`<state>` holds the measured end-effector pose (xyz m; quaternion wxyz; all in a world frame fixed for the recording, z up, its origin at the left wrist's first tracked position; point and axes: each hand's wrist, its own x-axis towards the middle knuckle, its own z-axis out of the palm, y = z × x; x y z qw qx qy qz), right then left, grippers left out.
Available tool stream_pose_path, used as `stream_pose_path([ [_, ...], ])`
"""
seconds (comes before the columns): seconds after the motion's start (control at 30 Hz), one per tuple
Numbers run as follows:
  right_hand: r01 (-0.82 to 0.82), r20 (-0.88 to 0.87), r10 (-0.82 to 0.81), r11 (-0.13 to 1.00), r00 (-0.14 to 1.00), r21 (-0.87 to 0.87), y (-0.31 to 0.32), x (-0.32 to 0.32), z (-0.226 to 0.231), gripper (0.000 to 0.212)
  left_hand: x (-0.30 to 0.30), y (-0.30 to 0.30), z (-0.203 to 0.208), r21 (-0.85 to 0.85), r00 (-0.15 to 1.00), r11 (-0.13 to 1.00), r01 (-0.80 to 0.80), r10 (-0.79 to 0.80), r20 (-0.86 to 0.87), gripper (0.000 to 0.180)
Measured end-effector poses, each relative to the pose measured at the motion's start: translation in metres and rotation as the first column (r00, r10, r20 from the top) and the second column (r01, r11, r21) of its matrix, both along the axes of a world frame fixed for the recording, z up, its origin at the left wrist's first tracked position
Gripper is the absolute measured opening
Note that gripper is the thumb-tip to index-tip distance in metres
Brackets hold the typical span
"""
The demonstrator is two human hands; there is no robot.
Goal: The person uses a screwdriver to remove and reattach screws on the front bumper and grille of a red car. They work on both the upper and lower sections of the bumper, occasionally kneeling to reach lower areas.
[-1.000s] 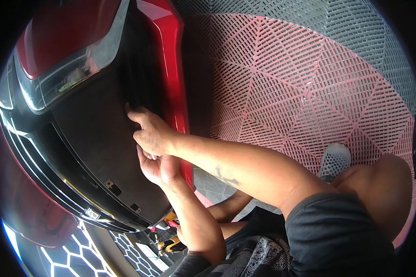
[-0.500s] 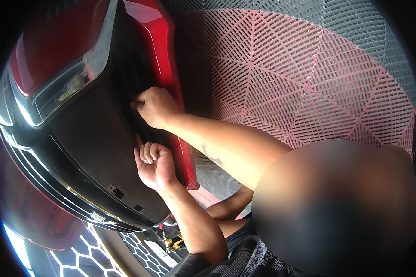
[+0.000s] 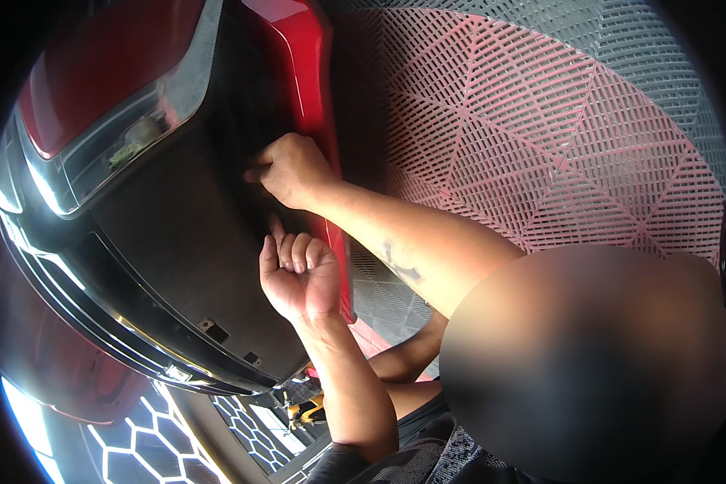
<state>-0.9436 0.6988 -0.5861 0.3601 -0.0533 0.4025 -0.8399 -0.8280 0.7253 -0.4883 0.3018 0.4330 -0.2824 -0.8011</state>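
The underside or end of a red car with a dark, flat panel [image 3: 185,210] fills the left half. My right hand [image 3: 297,171] reaches in from the right, its back toward me and its fingers bent together at the shadowed recess beside the panel. Anything between those fingertips is hidden in the dark. Just below it, my left hand [image 3: 300,278] is turned palm toward me. Most of its fingers are curled in, with one finger stretched up toward the recess; the palm holds nothing. A glossy red edge strip [image 3: 313,89] runs past both hands.
Two small slotted openings sit low on the dark panel, one being a bracket hole [image 3: 213,329]. A clear-covered lamp [image 3: 137,145] is at upper left. Pink and grey grated floor tiles [image 3: 532,137] spread to the right. Hexagonal lights [image 3: 149,444] show at lower left.
The view has shifted, so the car and both hands sit further right and slightly higher. Both hands stay by the same recess, and my left hand's raised finger shows more plainly.
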Motion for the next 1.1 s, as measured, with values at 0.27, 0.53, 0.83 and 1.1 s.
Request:
stream_pose_path([
  [0.27,-0.047,0.061,0.051,0.997,0.997,-0.066,0.008,-0.006,0.001,0.027,0.004,-0.002,0.011,-0.028,0.997,1.0,0.012,-0.015,-0.078,0.045],
  [0.53,-0.014,-0.068,0.017,0.998,0.998,0.055,0.003,-0.002,0.0,0.023,0.008,-0.001,0.01,-0.039,0.976,0.999,-0.017,0.008,-0.217,0.046],
  [0.83,-0.075,-0.179,0.096,0.99,0.979,0.12,0.007,-0.015,-0.001,0.018,-0.006,0.016,0.014,0.01,0.961,1.0,0.002,0.001,-0.277,0.04],
  [1.1,-0.152,-0.308,0.173,0.984,0.935,0.091,0.01,-0.033,-0.006,0.022,0.019,0.019,0.01,0.088,0.978,0.975,0.206,-0.209,0.021,0.032],
])
